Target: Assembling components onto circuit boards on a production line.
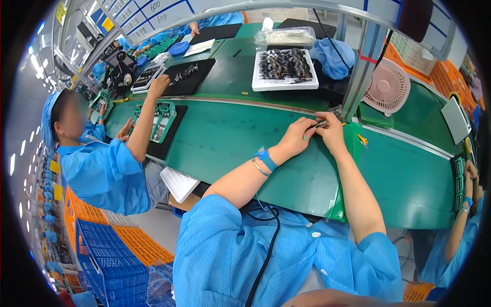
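My left hand point(297, 136) and my right hand point(331, 134) meet over the green work table point(245, 138), close to its far metal edge. The fingers of both are pinched round a small, dark, slender part point(320, 124), mostly hidden by the fingertips. A bit of bright green shows at my left fingertips; I cannot make out what it belongs to. A blue wrist strap point(265, 158) and a bangle sit on my left wrist. Right of my right hand lies a small yellow item point(362, 139), beside a strip of green plastic film point(353, 153).
Beyond the edge stands a white foam tray point(285, 86) full of small black parts. A metal post point(360, 71) rises behind my right hand, with a pink fan point(387, 87) beside it. At left a co-worker point(102, 163) handles a green fixture point(163, 122). Another co-worker's arms show at far right.
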Tool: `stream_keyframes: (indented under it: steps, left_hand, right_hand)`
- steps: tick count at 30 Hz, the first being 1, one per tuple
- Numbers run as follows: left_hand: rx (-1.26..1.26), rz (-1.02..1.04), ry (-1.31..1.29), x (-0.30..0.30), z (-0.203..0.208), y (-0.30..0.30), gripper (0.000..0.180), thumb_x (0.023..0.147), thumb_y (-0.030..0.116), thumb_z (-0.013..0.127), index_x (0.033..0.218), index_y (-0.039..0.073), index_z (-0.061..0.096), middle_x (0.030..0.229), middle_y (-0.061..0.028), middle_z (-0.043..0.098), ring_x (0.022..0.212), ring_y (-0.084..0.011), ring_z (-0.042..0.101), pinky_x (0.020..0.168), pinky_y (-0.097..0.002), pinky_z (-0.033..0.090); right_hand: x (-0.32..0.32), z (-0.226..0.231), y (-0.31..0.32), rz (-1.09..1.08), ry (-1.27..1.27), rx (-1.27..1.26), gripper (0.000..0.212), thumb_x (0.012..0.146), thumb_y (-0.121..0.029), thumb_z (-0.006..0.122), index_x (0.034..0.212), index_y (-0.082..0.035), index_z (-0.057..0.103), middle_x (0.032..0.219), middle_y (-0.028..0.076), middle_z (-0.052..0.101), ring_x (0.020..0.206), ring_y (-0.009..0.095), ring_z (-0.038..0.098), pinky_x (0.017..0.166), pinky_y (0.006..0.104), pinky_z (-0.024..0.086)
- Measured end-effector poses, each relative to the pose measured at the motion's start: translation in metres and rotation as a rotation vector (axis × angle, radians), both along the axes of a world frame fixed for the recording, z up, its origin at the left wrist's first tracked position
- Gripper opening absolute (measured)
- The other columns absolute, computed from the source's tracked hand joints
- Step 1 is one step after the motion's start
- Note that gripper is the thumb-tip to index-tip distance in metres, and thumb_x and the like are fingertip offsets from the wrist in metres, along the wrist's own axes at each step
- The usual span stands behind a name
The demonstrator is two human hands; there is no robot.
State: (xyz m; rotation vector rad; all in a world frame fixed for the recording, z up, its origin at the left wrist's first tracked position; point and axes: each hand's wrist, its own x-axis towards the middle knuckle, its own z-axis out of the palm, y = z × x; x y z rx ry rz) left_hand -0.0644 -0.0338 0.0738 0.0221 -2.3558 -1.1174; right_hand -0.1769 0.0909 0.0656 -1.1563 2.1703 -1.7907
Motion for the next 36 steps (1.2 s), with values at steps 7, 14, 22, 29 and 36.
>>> stream_keyframes:
  steps: [7, 14, 22, 29, 36]
  left_hand:
    - [0.141, 0.049, -0.065, 0.0, 0.01, 0.004, 0.022, 0.097, 0.013, 0.058, 0.113, 0.002, 0.067, 0.11, -0.0173, 0.069, 0.103, -0.0341, 0.066, 0.088, -0.0394, 0.052]
    - [0.231, 0.076, -0.094, 0.002, 0.012, 0.007, 0.023, 0.096, 0.015, 0.063, 0.115, 0.003, 0.057, 0.103, -0.0162, 0.07, 0.096, -0.0292, 0.069, 0.083, -0.0391, 0.054]
    - [0.186, 0.07, 0.024, 0.0, 0.008, 0.01, 0.018, 0.094, 0.004, 0.065, 0.11, 0.001, 0.055, 0.089, -0.0159, 0.07, 0.078, -0.0259, 0.067, 0.071, -0.0353, 0.053]
    - [0.257, 0.005, 0.088, -0.007, -0.006, -0.002, 0.022, 0.092, 0.001, 0.064, 0.113, 0.003, 0.059, 0.086, -0.0108, 0.07, 0.076, -0.0175, 0.067, 0.07, -0.0304, 0.054]
    - [0.631, -0.084, -0.066, -0.007, -0.001, 0.0, 0.018, 0.096, 0.004, 0.062, 0.114, 0.003, 0.06, 0.088, -0.0033, 0.066, 0.075, -0.0096, 0.059, 0.067, -0.0238, 0.049]
  right_hand:
    - [0.0, 0.006, 0.006, 0.168, -0.457, -0.223, 0.033, 0.081, -0.001, 0.063, 0.114, 0.0, 0.067, 0.089, 0.0, 0.065, 0.068, 0.006, 0.054, 0.059, 0.0205, 0.039]
    - [0.004, 0.007, 0.003, 0.211, -0.56, -0.279, 0.018, 0.089, -0.013, 0.07, 0.103, -0.001, 0.07, 0.082, 0.0, 0.064, 0.067, 0.006, 0.054, 0.059, 0.0212, 0.039]
    - [0.002, 0.003, 0.003, 0.204, -0.596, -0.283, 0.017, 0.091, -0.014, 0.07, 0.101, 0.0, 0.07, 0.078, 0.001, 0.063, 0.066, 0.007, 0.054, 0.058, 0.0214, 0.039]
    - [-0.006, -0.001, -0.001, 0.27, -0.794, -0.392, 0.022, 0.097, -0.018, 0.066, 0.106, 0.003, 0.066, 0.083, 0.004, 0.063, 0.068, 0.01, 0.057, 0.059, 0.0241, 0.042]
    - [-0.004, 0.006, 0.004, 0.303, -0.841, -0.417, 0.02, 0.098, -0.018, 0.066, 0.104, 0.001, 0.068, 0.081, 0.002, 0.064, 0.068, 0.009, 0.057, 0.058, 0.0226, 0.042]
